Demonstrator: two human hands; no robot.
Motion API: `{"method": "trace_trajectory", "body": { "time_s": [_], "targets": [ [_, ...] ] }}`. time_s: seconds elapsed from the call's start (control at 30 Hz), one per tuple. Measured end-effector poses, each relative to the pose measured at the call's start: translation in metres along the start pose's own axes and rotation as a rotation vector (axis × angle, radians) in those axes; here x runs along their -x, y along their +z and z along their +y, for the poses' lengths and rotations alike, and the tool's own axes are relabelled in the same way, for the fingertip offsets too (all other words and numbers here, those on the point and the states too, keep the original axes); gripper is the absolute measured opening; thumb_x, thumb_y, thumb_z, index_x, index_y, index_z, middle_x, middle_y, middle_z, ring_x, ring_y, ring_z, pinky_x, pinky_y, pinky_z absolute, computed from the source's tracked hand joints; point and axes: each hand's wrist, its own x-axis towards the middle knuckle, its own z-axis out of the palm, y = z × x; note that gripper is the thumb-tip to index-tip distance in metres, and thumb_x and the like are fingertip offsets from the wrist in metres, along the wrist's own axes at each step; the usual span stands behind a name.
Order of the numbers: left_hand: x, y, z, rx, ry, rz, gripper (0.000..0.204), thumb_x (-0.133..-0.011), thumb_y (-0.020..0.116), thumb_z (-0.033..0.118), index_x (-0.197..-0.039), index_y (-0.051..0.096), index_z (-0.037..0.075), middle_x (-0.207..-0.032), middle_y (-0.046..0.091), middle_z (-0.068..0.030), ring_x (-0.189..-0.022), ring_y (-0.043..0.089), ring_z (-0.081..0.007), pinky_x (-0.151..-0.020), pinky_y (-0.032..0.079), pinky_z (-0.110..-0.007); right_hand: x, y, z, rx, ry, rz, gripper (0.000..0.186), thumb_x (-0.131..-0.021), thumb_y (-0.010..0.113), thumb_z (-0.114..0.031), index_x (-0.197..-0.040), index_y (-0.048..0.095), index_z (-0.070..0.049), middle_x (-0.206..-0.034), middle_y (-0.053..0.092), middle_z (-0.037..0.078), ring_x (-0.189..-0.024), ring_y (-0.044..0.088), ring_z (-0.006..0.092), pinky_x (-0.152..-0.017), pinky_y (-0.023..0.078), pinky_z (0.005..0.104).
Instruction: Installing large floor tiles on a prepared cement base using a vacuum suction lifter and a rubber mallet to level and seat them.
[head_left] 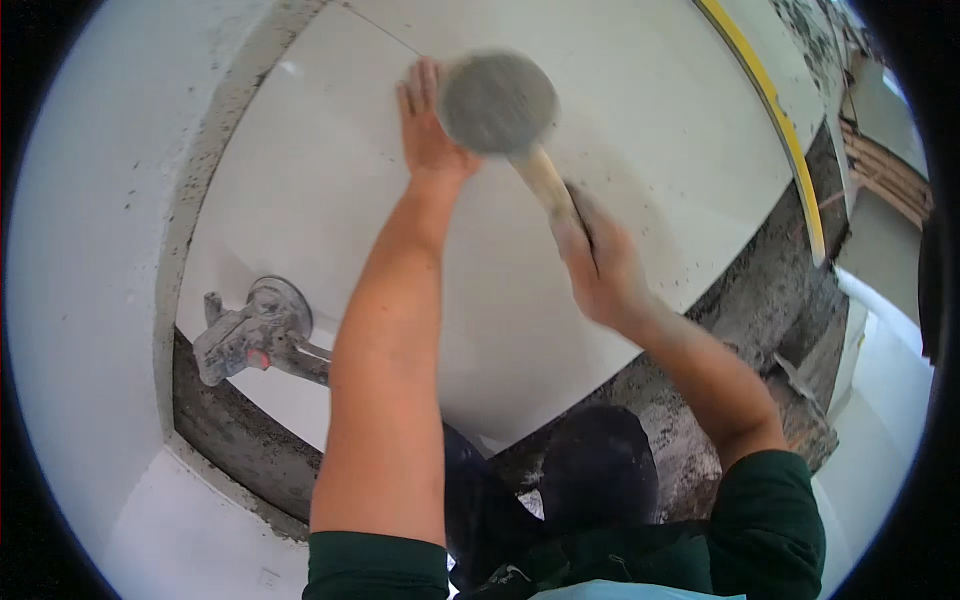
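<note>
My right hand (607,262) grips the pale handle of a mallet (498,104). The mallet's round grey head, blurred by motion, is held over a large off-white floor tile (520,330). Whether it touches the tile I cannot tell. Just left of the mallet head, my left hand (433,140) lies flat on the tile with its fingers stretched out. The mallet head hides part of that hand. A dusty suction-cup lifter (262,325) sits on the tile to the left of my left forearm, which covers one end of it.
A long yellow level (765,95) lies along the tile's right side. Dark rough mortar (740,290) borders the tile's near and right edges, with a trowel-like tool (797,380) on the right. A white wall (90,230) rises at left. My dark-clad knees are at the near edge.
</note>
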Motion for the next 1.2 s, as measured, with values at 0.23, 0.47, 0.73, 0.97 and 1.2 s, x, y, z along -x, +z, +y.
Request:
{"method": "trace_trajectory", "body": {
  "time_s": [0.23, 0.47, 0.73, 0.97, 1.2],
  "targets": [
    [-0.027, 0.048, -0.019, -0.229, 0.191, 0.536, 0.104, -0.092, 0.051, 0.072, -0.155, 0.029, -0.009, -0.164, 0.026, -0.0277, -0.155, 0.019, -0.0375, -0.127, 0.012, -0.052, 0.082, 0.011, 0.08, 0.088, 0.103, 0.038, 0.038, -0.102, 0.059, -0.02, -0.133, 0.057, 0.002, -0.081, 0.065, 0.021, -0.072, 0.068, 0.0362, -0.065, 0.052, 0.0426],
    [-0.024, 0.035, -0.017, -0.221, 0.171, 0.51, 0.111, -0.088, 0.051, 0.077, -0.156, 0.026, -0.007, -0.164, 0.027, -0.0257, -0.155, 0.018, -0.0365, -0.128, 0.011, -0.05, 0.084, 0.016, 0.086, -0.021, 0.182, 0.061, 0.04, -0.103, 0.057, -0.021, -0.136, 0.055, 0.002, -0.081, 0.064, 0.023, -0.074, 0.067, 0.0391, -0.069, 0.052, 0.0441],
    [-0.045, 0.001, -0.045, -0.282, 0.477, 0.324, 0.109, -0.09, 0.052, 0.074, -0.158, 0.022, -0.006, -0.166, 0.023, -0.0221, -0.156, 0.018, -0.0357, -0.128, 0.013, -0.046, 0.072, 0.039, 0.148, -0.016, -0.009, 0.17, 0.04, -0.104, 0.055, -0.021, -0.137, 0.054, 0.002, -0.088, 0.068, 0.02, -0.082, 0.069, 0.033, -0.076, 0.053, 0.042],
    [-0.099, -0.032, -0.117, -0.289, 0.176, 0.497, 0.101, -0.095, 0.046, 0.072, -0.159, 0.022, -0.003, -0.167, 0.022, -0.0216, -0.156, 0.018, -0.0333, -0.129, 0.013, -0.044, 0.077, 0.023, 0.154, -0.067, 0.27, -0.047, 0.04, -0.101, 0.053, -0.018, -0.135, 0.057, 0.003, -0.084, 0.066, 0.012, -0.076, 0.064, 0.0206, -0.072, 0.052, 0.0362],
    [-0.139, -0.04, -0.142, -0.311, 0.167, 0.503, 0.099, -0.097, 0.041, 0.072, -0.159, 0.025, -0.003, -0.167, 0.023, -0.0229, -0.156, 0.02, -0.0346, -0.128, 0.013, -0.044, 0.086, 0.028, 0.188, -0.076, 0.191, -0.02, 0.041, -0.1, 0.053, -0.019, -0.135, 0.057, 0.004, -0.086, 0.067, 0.014, -0.076, 0.065, 0.0232, -0.072, 0.052, 0.0392]
  ]
}}
